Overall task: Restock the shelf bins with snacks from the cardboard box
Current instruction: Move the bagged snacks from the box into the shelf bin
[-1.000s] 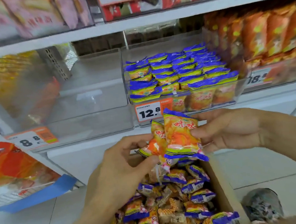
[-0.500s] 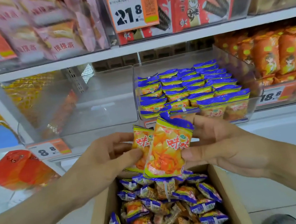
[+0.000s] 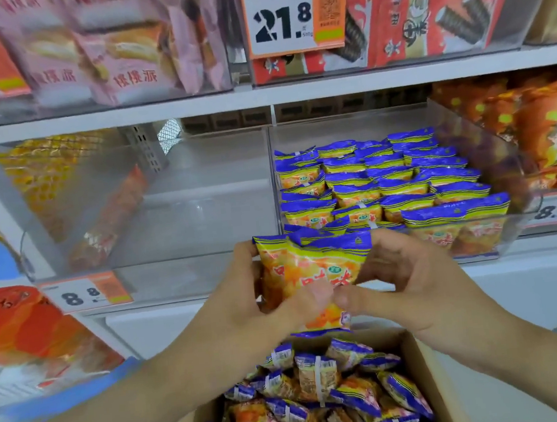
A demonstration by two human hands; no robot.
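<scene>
Snack packets pinched upright between left hand and right hand, above cardboard box, before half-full clear bin. Best: square stack, lift over front lip, slot into front row.

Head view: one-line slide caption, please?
Both hands, left and right, hold snack packets above the cardboard box, before the half-stocked bin.
</scene>
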